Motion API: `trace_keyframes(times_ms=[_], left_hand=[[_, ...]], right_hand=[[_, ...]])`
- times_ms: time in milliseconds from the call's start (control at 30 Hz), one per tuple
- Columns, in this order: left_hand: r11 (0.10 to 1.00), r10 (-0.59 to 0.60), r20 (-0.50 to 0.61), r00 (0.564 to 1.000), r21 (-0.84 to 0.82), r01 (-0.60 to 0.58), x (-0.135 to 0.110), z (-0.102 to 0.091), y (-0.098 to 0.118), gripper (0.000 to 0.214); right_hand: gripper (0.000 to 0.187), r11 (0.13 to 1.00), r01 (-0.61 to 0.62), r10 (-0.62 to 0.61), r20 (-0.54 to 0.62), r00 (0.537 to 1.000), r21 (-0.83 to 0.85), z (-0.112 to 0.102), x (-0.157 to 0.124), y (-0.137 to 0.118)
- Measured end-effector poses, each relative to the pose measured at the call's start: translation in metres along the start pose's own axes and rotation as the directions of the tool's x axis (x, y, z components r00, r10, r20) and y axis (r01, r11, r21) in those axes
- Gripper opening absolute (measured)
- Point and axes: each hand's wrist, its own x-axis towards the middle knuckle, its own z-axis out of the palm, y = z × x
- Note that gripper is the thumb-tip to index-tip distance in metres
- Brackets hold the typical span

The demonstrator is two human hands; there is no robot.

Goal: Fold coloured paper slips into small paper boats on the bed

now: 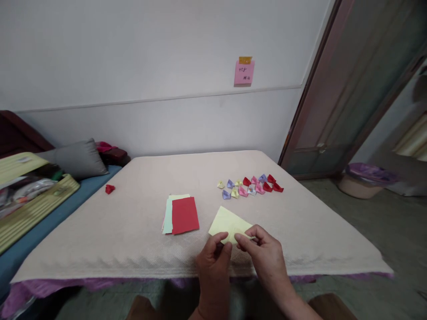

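Note:
A pale yellow sheet of paper (pixel 227 220) lies tilted near the table's front edge, its near corner folded inward. My left hand (pixel 215 255) pinches the near left edge between thumb and fingers. On the near right part of the same sheet, my right hand (pixel 262 244) is closed, thumb and forefinger pressing the folded part. Left of the hands is a stack of coloured paper with a red sheet (pixel 185 215) on top and a light green sheet (pixel 167 218) showing beneath. Beyond the yellow paper, several small folded paper pieces (pixel 243 191) stand in two rows.
A cream cloth (pixel 140 249) covers the table. One crumpled-looking red paper piece (pixel 110 189) lies at the far left. A grey pillow (pixel 80 158) and an open yellow case (pixel 43 213) are left of the table. A lined bin (pixel 362 186) stands on the floor to the right.

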Motion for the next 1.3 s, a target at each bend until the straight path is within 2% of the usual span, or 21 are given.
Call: trace_keyframes(times_ms=[367, 667, 867, 1133, 1300], left_hand=[[1.0, 0.009, -0.033, 0.999, 0.018, -0.008, -0.001, 0.001, -0.001, 0.019], [0.998, -0.052, -0.041, 0.998, -0.02, 0.052, 0.001, 0.003, -0.002, 0.019], [0.999, -0.034, -0.041, 0.999, -0.034, 0.033, 0.003, 0.005, -0.008, 0.028], [0.996, -0.076, -0.084, 0.994, -0.054, 0.072, 0.003, 0.009, -0.004, 0.024], [0.997, -0.064, -0.124, 0.99, -0.047, 0.058, 0.004, 0.01, -0.006, 0.024]], right_hand=[[0.028, 0.997, 0.019, -0.021, -0.026, 0.999, -0.076, 0.0, 0.003, 0.006], [0.028, 0.994, 0.02, -0.024, -0.04, 0.999, -0.11, 0.002, 0.003, 0.008], [0.028, 0.996, 0.036, -0.04, -0.047, 0.998, -0.084, 0.003, 0.002, 0.006], [0.029, 0.991, 0.079, -0.085, -0.053, 0.995, -0.103, 0.006, 0.002, 0.012], [0.025, 0.999, 0.022, -0.025, -0.093, 0.995, -0.036, 0.009, 0.002, 0.011]])
